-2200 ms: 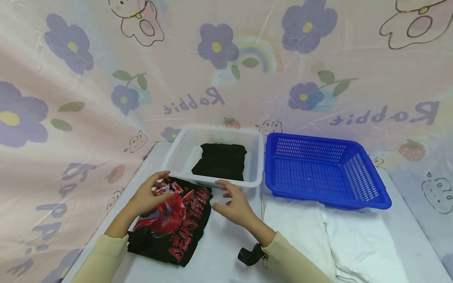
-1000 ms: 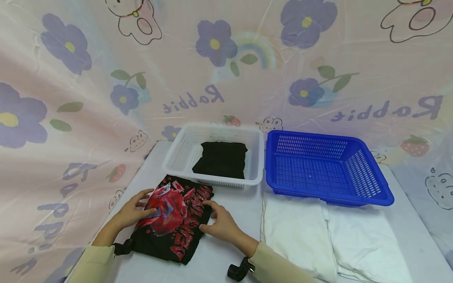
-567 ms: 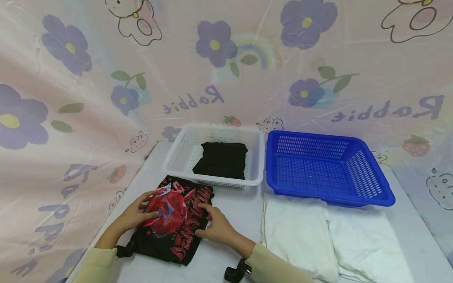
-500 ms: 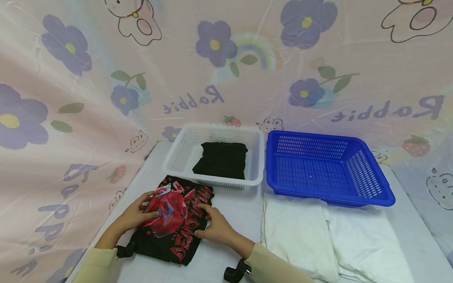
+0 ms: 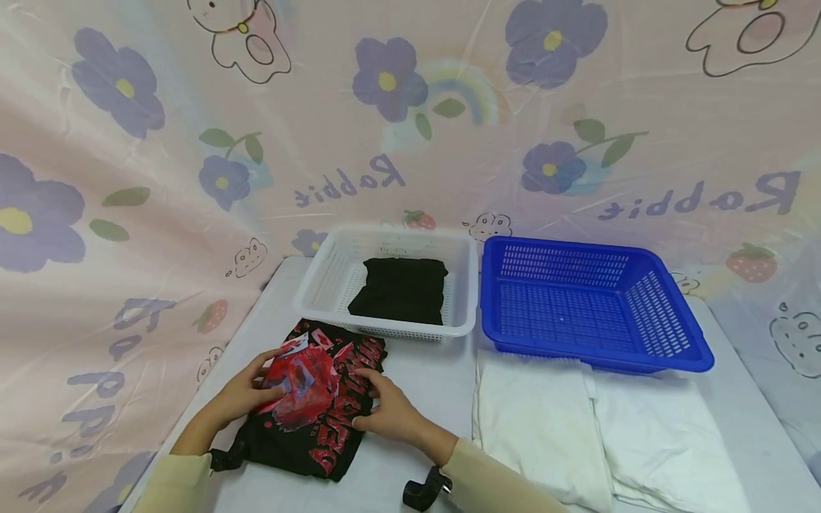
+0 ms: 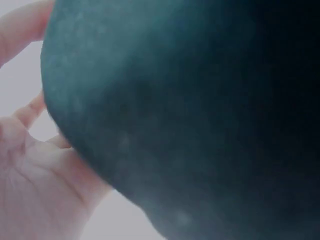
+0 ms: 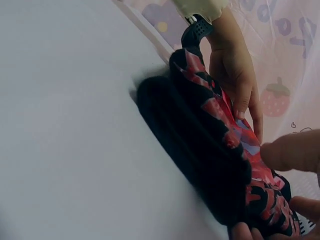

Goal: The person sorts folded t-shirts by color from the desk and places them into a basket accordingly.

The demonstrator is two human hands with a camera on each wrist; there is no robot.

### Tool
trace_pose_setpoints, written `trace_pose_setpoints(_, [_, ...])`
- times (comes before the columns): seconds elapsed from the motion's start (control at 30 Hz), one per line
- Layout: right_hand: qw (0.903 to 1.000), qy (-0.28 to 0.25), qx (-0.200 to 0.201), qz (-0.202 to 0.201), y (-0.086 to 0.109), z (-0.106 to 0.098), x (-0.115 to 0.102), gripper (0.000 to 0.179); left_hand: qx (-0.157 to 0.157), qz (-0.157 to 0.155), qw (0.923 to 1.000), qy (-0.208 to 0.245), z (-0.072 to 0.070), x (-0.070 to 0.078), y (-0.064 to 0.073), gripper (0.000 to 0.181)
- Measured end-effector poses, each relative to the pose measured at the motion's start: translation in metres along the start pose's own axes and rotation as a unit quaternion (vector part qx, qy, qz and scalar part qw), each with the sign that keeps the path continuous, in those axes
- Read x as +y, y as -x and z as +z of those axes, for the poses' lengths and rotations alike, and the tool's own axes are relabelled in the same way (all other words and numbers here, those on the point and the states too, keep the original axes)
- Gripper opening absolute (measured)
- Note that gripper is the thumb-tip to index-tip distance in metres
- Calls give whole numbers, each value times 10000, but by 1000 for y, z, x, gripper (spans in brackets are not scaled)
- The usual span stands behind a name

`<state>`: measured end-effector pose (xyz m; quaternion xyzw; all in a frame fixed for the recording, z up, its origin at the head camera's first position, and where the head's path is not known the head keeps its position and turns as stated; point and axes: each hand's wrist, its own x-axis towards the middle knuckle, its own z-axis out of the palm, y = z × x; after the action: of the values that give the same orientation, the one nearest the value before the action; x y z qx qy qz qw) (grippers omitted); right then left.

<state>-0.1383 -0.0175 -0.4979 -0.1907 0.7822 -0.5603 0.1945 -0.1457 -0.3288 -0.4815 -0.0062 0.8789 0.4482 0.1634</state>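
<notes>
A folded black T-shirt (image 5: pixel 321 420) with a red print lies in front of the white basket (image 5: pixel 385 326). My left hand (image 5: pixel 240 388) grips its left side, thumb on the print. From the opposite side, my right hand (image 5: pixel 394 413) holds the right edge with finger and thumb. The right wrist view shows the shirt's thick layered edge, with right-hand fingers (image 7: pixel 295 152) over the print and more fingertips low at the edge. In the left wrist view, a blurred dark surface (image 6: pixel 150 125) hides most of my left hand (image 6: pixel 40 185).
A folded black garment (image 5: pixel 400 291) lies inside the white basket. Beside it stands a blue basket (image 5: pixel 558 320) with nothing in it. Two folded white garments (image 5: pixel 541 434) lie side by side in front of the blue basket. A printed curtain (image 5: pixel 449 164) hangs behind the table.
Both hands have come back from near the white basket's front rim and settled on the shirt's two sides. Over the last half second they have hardly moved.
</notes>
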Motion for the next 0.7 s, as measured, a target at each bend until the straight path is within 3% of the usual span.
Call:
trace_pose_setpoints(0.2, [9999, 5, -153, -68, -3, -1, -3, 79, -96, 64, 9999, 110, 3, 1, 0, 81])
trace_pose_setpoints(0.43, [9989, 316, -299, -187, -6, 3, -4, 81, 64, 196, 9998, 19, 4, 4, 3, 80])
trace_pose_setpoints(0.7, [9995, 310, -89, -76, -10, 4, -6, 80, -11, 391, 9990, 214, 2, 4, 0, 79])
